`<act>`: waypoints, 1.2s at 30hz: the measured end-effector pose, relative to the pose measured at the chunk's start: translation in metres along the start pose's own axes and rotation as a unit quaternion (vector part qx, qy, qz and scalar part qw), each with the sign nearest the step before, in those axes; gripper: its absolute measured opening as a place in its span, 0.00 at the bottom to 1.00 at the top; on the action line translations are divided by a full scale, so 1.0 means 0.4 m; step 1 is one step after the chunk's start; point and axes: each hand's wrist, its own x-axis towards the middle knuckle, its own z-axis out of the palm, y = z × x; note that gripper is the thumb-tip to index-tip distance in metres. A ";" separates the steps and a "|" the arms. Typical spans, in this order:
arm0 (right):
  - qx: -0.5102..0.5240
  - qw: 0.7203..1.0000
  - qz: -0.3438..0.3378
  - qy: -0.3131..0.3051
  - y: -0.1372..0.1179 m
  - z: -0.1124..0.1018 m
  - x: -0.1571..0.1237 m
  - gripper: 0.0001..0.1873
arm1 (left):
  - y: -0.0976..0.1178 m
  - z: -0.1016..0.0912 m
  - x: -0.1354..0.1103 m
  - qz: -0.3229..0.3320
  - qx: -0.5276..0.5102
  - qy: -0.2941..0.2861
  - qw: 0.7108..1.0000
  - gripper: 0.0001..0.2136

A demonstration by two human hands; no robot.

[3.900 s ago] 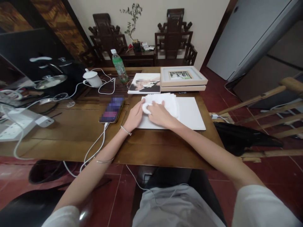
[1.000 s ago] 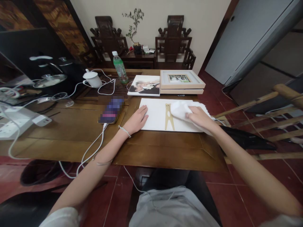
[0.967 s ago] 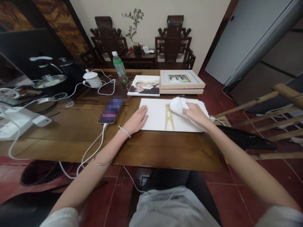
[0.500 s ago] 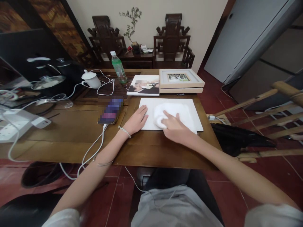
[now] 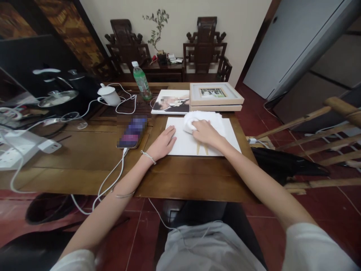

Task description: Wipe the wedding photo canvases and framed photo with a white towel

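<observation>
A flat white board (image 5: 183, 146) lies on the wooden table, with narrow tan marks (image 5: 202, 149) showing near its front edge. My left hand (image 5: 164, 143) rests flat on the board's left edge, its fingers stretched out. Bunched under the fingers of my right hand (image 5: 207, 132) is a white cloth (image 5: 213, 117), pressed against the upper part of the board. The cloth hides some of the board's surface and reaches its far edge. My right fingertips are partly sunk in the folds.
Behind the board lie a photo panel (image 5: 172, 102) and stacked picture frames (image 5: 239, 98). A green-labelled bottle (image 5: 142, 82) and a lidded white cup (image 5: 109, 96) stand farther left. Left of my hand is a phone (image 5: 132, 131) on a charging cable (image 5: 121, 165). A power strip (image 5: 17, 150) sits far left.
My right hand has slid the cloth away from me, from the board's front edge to its far edge, exposing the tan marks. My left hand has stayed in place.
</observation>
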 end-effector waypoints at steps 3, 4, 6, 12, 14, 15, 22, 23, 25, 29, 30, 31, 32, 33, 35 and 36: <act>-0.002 1.000 0.013 0.011 -0.032 0.020 0.044 0.18 | 0.013 -0.007 0.004 -0.031 -0.058 0.060 0.996 0.22; 0.000 1.000 -0.006 0.006 -0.045 0.028 0.045 0.19 | 0.017 -0.010 0.005 -0.052 -0.087 0.093 0.991 0.23; 0.008 0.997 -0.077 -0.013 -0.069 0.043 0.030 0.19 | 0.024 -0.015 0.006 -0.095 -0.144 0.163 0.971 0.24; 0.051 0.955 -0.273 -0.103 -0.088 0.031 -0.090 0.11 | 0.033 -0.017 0.005 -0.118 -0.178 0.193 0.958 0.26; 0.049 0.958 -0.258 -0.118 -0.060 0.005 -0.124 0.10 | 0.033 -0.012 0.003 -0.103 -0.140 0.157 0.972 0.26; 0.042 0.965 -0.233 -0.116 -0.038 -0.008 -0.136 0.09 | 0.031 -0.010 0.003 -0.092 -0.117 0.136 0.979 0.25; -0.003 1.000 -0.002 0.008 0.197 -0.050 -0.181 0.05 | 0.009 0.001 -0.004 -0.116 -0.018 0.089 0.989 0.23; -0.014 0.999 0.026 0.032 0.222 -0.046 -0.192 0.05 | 0.008 -0.002 -0.005 -0.131 -0.019 0.090 0.987 0.23; -0.018 0.994 0.072 0.074 0.253 -0.037 -0.214 0.04 | 0.008 -0.009 -0.003 -0.152 -0.051 0.089 0.983 0.22; 0.039 0.990 0.087 0.108 0.261 -0.022 -0.241 0.05 | 0.010 -0.019 0.006 -0.206 -0.240 0.124 0.941 0.24; 0.056 0.988 0.087 0.110 0.261 -0.019 -0.242 0.05 | 0.010 -0.021 0.009 -0.222 -0.294 0.135 0.920 0.24; 0.071 0.987 0.091 0.115 0.261 -0.018 -0.240 0.05 | 0.010 -0.024 0.012 -0.235 -0.342 0.143 0.899 0.24; 0.084 0.984 0.097 0.122 0.264 -0.016 -0.238 0.05 | 0.010 -0.029 0.013 -0.242 -0.380 0.146 0.881 0.24; 0.094 0.981 0.105 0.132 0.267 -0.015 -0.236 0.06 | 0.011 -0.036 0.014 -0.243 -0.408 0.145 0.868 0.25; 0.107 0.974 0.123 0.159 0.271 -0.013 -0.233 0.08 | 0.017 -0.058 0.014 -0.223 -0.436 0.132 0.862 0.26; 0.114 0.969 0.130 0.177 0.268 -0.014 -0.233 0.09 | 0.025 -0.073 0.012 -0.207 -0.441 0.126 0.864 0.26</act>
